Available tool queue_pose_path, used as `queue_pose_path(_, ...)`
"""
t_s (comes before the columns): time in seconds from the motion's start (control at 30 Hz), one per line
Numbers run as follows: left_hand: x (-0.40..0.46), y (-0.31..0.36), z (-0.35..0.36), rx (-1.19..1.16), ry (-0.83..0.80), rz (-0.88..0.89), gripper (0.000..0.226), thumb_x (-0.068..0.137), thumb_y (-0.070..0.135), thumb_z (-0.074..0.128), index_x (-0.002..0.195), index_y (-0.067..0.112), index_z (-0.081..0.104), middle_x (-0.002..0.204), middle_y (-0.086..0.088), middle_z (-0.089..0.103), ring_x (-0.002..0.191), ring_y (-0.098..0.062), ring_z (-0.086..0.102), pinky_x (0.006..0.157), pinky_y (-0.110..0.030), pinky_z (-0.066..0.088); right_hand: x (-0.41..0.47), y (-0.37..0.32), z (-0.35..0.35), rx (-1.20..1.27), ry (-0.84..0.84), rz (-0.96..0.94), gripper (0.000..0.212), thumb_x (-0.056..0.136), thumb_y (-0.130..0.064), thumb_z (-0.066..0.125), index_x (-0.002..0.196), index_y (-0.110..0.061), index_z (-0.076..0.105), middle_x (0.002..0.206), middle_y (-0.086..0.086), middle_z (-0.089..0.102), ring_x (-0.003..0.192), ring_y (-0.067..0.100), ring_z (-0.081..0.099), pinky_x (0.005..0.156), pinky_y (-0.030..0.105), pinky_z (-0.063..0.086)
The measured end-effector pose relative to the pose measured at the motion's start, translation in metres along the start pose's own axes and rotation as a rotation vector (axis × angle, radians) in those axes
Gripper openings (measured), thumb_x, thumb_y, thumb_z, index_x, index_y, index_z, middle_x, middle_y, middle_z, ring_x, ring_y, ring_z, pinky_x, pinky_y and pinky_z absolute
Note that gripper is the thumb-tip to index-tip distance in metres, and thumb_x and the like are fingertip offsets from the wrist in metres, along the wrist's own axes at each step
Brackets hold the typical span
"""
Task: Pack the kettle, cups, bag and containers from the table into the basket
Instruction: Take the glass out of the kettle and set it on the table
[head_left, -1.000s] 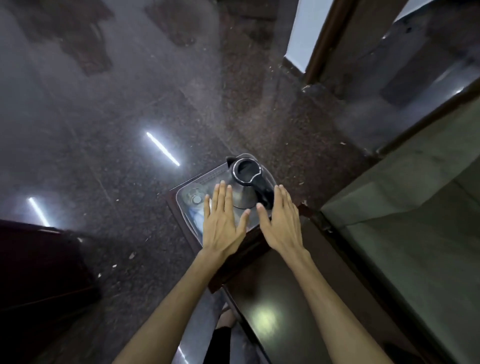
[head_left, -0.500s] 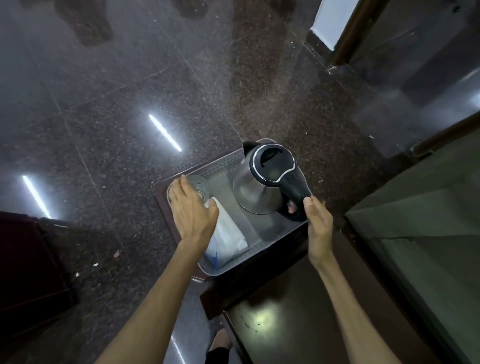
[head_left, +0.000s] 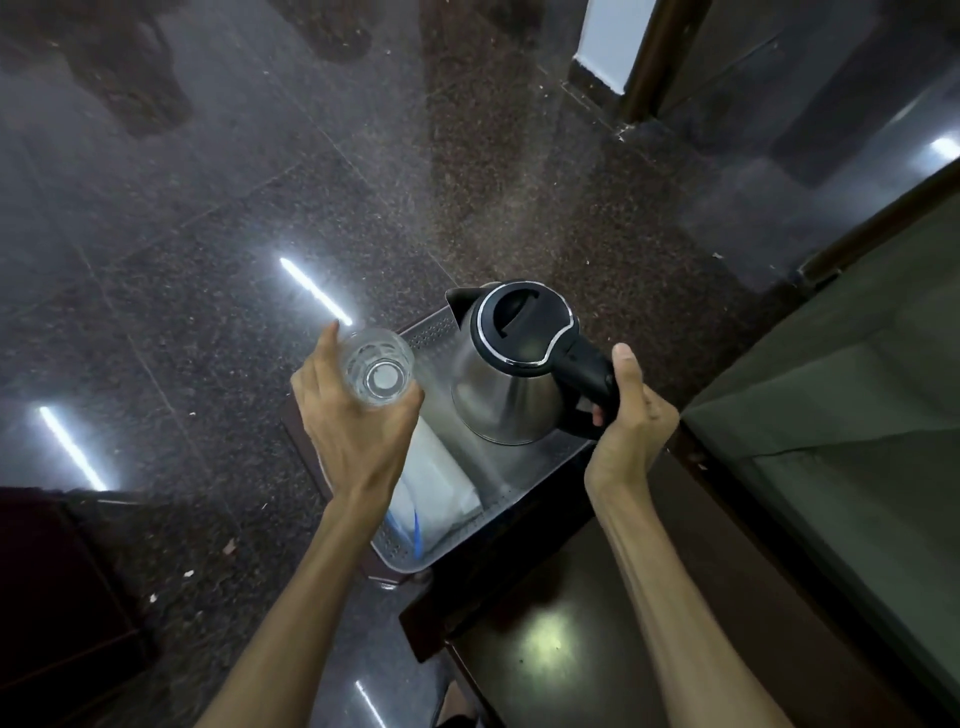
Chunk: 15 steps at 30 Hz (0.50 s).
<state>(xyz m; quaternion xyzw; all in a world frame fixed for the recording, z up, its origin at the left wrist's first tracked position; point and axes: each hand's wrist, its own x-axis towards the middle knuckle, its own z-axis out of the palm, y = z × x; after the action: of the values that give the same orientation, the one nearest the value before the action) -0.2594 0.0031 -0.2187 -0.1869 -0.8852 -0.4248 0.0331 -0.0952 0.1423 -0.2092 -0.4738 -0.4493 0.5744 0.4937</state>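
Speckled dark granite floor (head_left: 208, 234) all around, dark glossy table (head_left: 545, 649) at lower centre. Perforated grey plastic basket (head_left: 400, 558) at the table's far end, white bag (head_left: 441, 483) lying inside. Steel kettle (head_left: 506, 395) with black lid, held above the basket's far right part, spout pointing away; right hand (head_left: 631, 421) wrapped round its black handle, thumb up along the grip. Clear glass cup (head_left: 378, 373) seen from above, clasped in left hand (head_left: 353, 415), fingers curled round its side, over the basket's left edge.
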Motion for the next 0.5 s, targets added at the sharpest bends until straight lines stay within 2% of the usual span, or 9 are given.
queue_pose_path(0.13,-0.016,0.036,-0.005,-0.055,-0.039,0.037,0.099,0.066,0.029,0.088,0.151,0.02,0.04,0.127,0.002,0.061,0.115,-0.008,0.044,0.098,-0.024,0.04,0.001,-0.032,-0.031,-0.002,0.05,-0.04,0.074,0.089,-0.043,0.07,0.054,0.008,0.028,0.053,0.029,0.023,0.052,0.024,0.027,0.048,0.026,0.029)
queue_pose_path(0.2,-0.033,0.056,-0.004,-0.082,-0.083,0.063,0.098,0.066,0.028,0.089,0.151,0.021,0.04,0.125,0.005,0.062,0.113,-0.004,0.043,0.097,-0.011,0.033,0.0,-0.048,-0.051,-0.005,0.076,-0.061,0.073,0.088,-0.042,0.07,0.054,0.006,0.028,0.052,0.019,0.024,0.047,0.017,0.031,0.045,0.024,0.03)
queue_pose_path(0.27,-0.052,0.076,-0.001,-0.119,-0.132,0.09,0.098,0.066,0.026,0.09,0.151,0.022,0.041,0.125,0.006,0.062,0.115,-0.009,0.047,0.095,-0.006,0.032,-0.002,-0.063,-0.075,0.003,0.103,-0.077,0.069,0.088,-0.04,0.07,0.052,0.0,0.027,0.05,0.01,0.027,0.045,0.011,0.032,0.044,0.023,0.029)
queue_pose_path(0.3,-0.061,0.084,0.001,-0.134,-0.152,0.107,0.099,0.066,0.025,0.09,0.151,0.02,0.041,0.126,0.005,0.062,0.117,-0.013,0.049,0.096,-0.009,0.035,-0.003,-0.069,-0.086,0.004,0.117,-0.079,0.068,0.088,-0.04,0.07,0.051,-0.002,0.028,0.049,0.006,0.028,0.045,0.01,0.032,0.043,0.023,0.029)
queue_pose_path(0.37,-0.082,0.103,0.006,-0.147,-0.193,0.162,0.101,0.066,0.027,0.091,0.152,0.017,0.04,0.126,0.002,0.062,0.117,-0.02,0.052,0.096,-0.024,0.045,-0.007,-0.08,-0.115,0.005,0.157,-0.084,0.069,0.087,-0.041,0.07,0.052,0.004,0.03,0.05,0.007,0.027,0.046,0.011,0.033,0.044,0.025,0.029)
queue_pose_path(0.5,-0.138,0.14,0.02,-0.164,-0.268,0.219,0.102,0.064,0.033,0.091,0.152,0.017,0.042,0.125,0.001,0.064,0.114,-0.021,0.055,0.1,-0.041,0.049,-0.02,-0.1,-0.188,-0.011,0.262,-0.107,0.069,0.085,-0.039,0.071,0.053,0.007,0.03,0.048,0.006,0.026,0.044,0.012,0.031,0.044,0.025,0.027)
